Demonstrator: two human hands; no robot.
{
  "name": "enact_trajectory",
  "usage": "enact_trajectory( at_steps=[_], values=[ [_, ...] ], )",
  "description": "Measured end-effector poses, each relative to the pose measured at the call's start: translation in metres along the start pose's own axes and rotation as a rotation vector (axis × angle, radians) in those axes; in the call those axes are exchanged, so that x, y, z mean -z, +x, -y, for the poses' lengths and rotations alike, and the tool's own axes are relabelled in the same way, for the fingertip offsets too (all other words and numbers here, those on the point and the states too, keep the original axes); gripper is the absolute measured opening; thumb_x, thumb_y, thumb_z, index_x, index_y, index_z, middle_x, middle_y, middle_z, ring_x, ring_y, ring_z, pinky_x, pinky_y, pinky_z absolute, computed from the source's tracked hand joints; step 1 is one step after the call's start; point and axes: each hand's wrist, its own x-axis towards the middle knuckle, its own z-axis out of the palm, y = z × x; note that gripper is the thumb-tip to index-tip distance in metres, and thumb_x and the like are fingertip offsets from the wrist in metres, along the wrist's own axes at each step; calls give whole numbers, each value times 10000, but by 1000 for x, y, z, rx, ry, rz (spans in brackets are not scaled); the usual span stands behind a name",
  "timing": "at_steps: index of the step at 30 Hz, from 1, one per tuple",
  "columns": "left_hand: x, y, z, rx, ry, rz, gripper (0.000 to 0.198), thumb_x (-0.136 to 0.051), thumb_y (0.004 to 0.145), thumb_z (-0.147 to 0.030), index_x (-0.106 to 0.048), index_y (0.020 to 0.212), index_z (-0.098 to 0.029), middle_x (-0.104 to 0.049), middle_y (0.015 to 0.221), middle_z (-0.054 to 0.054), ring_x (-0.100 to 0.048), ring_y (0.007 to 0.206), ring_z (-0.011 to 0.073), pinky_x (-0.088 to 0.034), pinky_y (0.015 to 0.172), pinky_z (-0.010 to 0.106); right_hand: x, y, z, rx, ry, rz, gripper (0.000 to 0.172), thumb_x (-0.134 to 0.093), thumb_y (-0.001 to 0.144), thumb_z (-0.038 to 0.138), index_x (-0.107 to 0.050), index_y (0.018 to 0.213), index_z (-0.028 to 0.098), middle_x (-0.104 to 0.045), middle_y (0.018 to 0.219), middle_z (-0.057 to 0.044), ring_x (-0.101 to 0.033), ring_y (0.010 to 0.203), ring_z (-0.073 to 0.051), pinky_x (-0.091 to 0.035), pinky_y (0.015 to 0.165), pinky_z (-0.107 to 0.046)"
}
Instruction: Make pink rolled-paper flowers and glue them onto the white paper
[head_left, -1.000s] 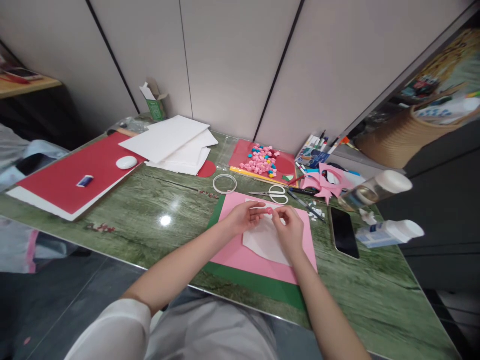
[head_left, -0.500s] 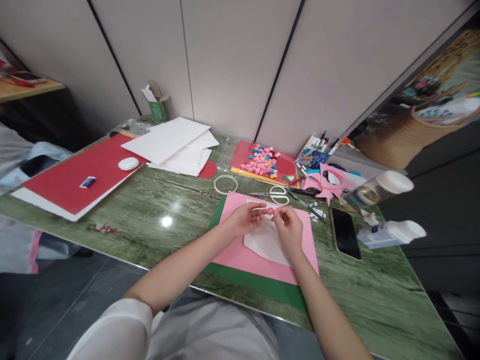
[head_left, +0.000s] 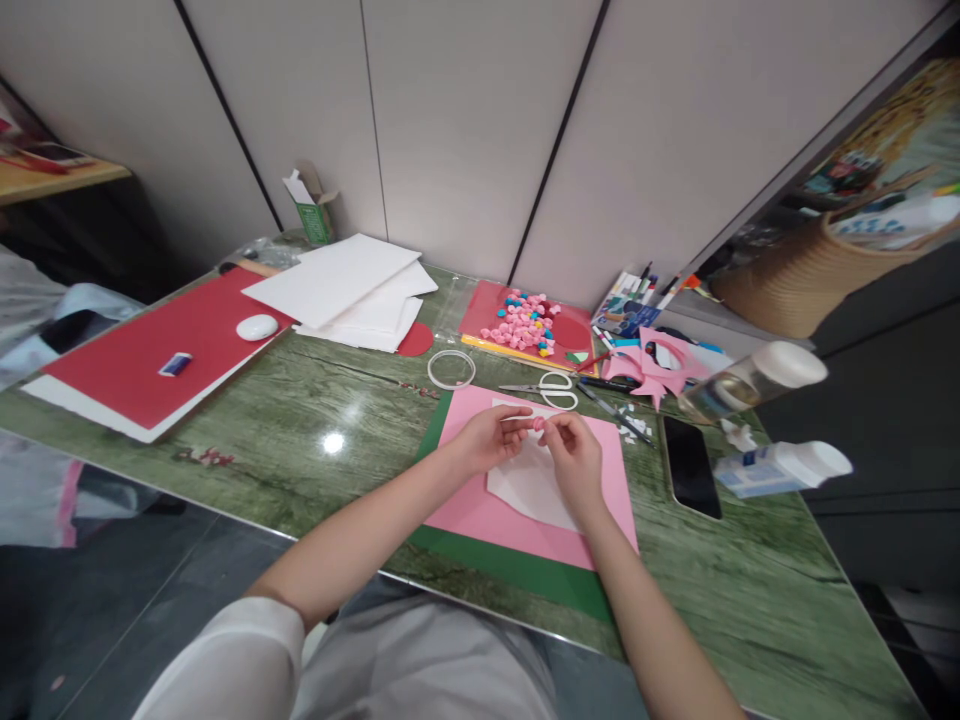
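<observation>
My left hand [head_left: 491,438] and my right hand [head_left: 574,455] meet fingertip to fingertip over a pink paper sheet [head_left: 480,510]. Both pinch one small pink piece [head_left: 538,424] between them. Under the hands lies a white cut-out shape [head_left: 529,485], and the pink sheet rests on a green sheet [head_left: 517,570]. Beyond the hands lie white-handled scissors [head_left: 551,388] and a white ring [head_left: 451,368].
A pile of small pink and blue pieces [head_left: 521,322] sits on a red sheet at the back. A black phone [head_left: 690,465], two white-capped bottles [head_left: 780,465] and pens [head_left: 619,410] lie at the right. White sheets [head_left: 345,285] and a red board [head_left: 150,350] fill the left.
Hardly anything has moved. The fingers of both hands have shifted slightly around the small pink piece; the view has drifted a little.
</observation>
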Motion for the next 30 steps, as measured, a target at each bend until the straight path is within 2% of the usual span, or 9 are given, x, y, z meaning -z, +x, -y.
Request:
enact_trajectory(
  at_steps=[20, 26, 30],
  values=[
    [7, 9, 3, -45, 86, 5, 110, -515, 756, -119, -620, 779, -95, -578, 559, 17, -508, 438, 48, -376, 421, 139, -1, 1, -1, -83, 38, 111, 147, -503, 805, 314, -521, 738, 184, -531, 625, 15, -499, 596, -124, -381, 600, -249],
    [12, 16, 9, -100, 182, 36, 104, -549, 722, -155, -634, 756, -106, -537, 518, -4, -481, 425, 46, -352, 434, 151, -6, 0, 2, -108, 77, 166, 143, -507, 782, 308, -544, 724, 182, -561, 653, 4, -520, 606, -123, -399, 609, -248],
    [12, 17, 8, -161, 284, 58, 134, -581, 683, -183, -650, 755, -94, -565, 542, 19, -499, 428, 67, -314, 414, 171, -3, 2, 4, -148, 90, 182, 171, -486, 775, 343, -526, 715, 188, -558, 619, 13, -527, 588, -120, -414, 610, -247]
  ],
)
